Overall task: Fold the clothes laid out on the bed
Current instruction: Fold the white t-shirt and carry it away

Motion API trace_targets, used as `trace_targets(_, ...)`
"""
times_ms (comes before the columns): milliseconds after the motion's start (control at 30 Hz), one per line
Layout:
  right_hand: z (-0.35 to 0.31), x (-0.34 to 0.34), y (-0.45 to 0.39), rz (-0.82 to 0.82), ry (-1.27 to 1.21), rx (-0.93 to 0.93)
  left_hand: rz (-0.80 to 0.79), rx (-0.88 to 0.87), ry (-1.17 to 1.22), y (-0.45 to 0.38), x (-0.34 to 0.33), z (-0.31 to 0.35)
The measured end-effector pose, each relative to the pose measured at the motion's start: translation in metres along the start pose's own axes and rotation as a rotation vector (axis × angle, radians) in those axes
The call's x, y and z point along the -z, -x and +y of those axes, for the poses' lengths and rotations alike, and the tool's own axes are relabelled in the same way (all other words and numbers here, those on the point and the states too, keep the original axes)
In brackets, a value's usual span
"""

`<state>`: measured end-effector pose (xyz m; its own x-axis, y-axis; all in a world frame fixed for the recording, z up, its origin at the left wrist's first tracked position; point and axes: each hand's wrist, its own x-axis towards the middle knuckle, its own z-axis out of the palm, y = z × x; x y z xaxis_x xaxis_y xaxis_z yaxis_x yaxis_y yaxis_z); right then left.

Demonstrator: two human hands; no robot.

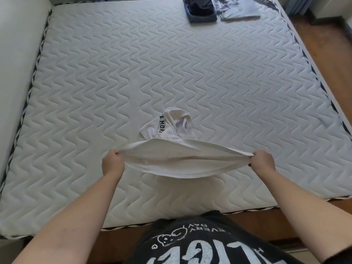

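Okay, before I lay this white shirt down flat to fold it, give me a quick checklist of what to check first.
1. Left hand grips one end of the white shirt: ok.
2. Right hand grips the other end: ok.
3. Held edge stretched between the hands: ok, only a slight sag.
4. Far part of the shirt smooth: not ok, it lies bunched on the mattress.
5. Bare mattress beyond the shirt for spreading: ok.
6. Dark folded pile and pale folded piece well out of the way: ok, at the far edge.
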<state>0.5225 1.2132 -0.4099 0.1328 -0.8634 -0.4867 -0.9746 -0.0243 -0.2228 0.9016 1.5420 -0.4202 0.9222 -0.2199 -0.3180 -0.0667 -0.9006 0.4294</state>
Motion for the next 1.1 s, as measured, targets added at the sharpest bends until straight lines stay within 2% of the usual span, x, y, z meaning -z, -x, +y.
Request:
trace_targets(100, 0.003, -0.008, 0.011, -0.073, -0.299, 0.018, -0.113, -0.030, 0.233, 0.006, -0.004, 0.003)
trace_targets(200, -0.016, -0.016, 0.013, -0.036, -0.555, -0.019, -0.258, 0.047, 0.543, -0.001, -0.018, 0.025)
trace_targets(300, -0.044, -0.018, 0.002, -0.019, -0.711, -0.029, -0.303, 0.112, 0.723, -0.012, -0.024, 0.063)
trace_targets(400, -0.087, 0.004, -0.024, -0.008, -0.754, 0.030, -0.299, 0.088, 0.822, -0.041, -0.011, 0.114)
trace_targets(567, -0.166, 0.097, -0.094, 0.114, -0.907, 0.157, -0.190, -0.039, 0.841, -0.118, 0.059, 0.208)
trace_targets(733, -0.239, 0.233, -0.138, 0.264, -1.091, 0.295, 0.000, -0.137, 0.927, -0.178, 0.170, 0.300)
trace_targets(867, -0.273, 0.318, -0.151, 0.334, -1.203, 0.407, 0.103, -0.170, 0.973, -0.213, 0.256, 0.354)
trace_targets(1000, -0.298, 0.381, -0.163, 0.303, -1.272, 0.477, 0.125, -0.281, 1.014, -0.227, 0.325, 0.403)
trace_targets(1100, -0.304, 0.404, -0.165, 0.254, -1.299, 0.506, 0.091, -0.353, 1.051, -0.224, 0.348, 0.418)
